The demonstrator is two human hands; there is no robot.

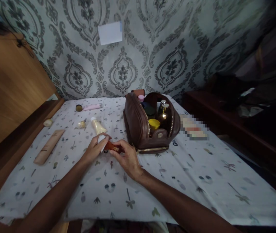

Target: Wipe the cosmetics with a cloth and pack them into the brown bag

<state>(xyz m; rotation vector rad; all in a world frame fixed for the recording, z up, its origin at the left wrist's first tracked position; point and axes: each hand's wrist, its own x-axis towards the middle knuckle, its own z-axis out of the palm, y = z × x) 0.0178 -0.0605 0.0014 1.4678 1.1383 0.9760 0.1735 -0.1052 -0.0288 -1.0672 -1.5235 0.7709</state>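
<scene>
In front of the bag, my right hand pinches a small amber bottle with a gold-coloured end, held on its side above the cloth. My left hand is closed on a white piece that looks like tissue, pressed against the bottle's other end. Just beyond my left fingers lies a cream tube with a white cap. To the right stands a brown toiletry bag, unzipped. Inside it are a yellow-lidded jar, a brown bottle with a shiny top, and several other containers.
A beige tube, a small round item, a small cream-coloured jar and a pink tube lie on the left. A blurred flat item lies right of the bag. A wooden panel borders the left side.
</scene>
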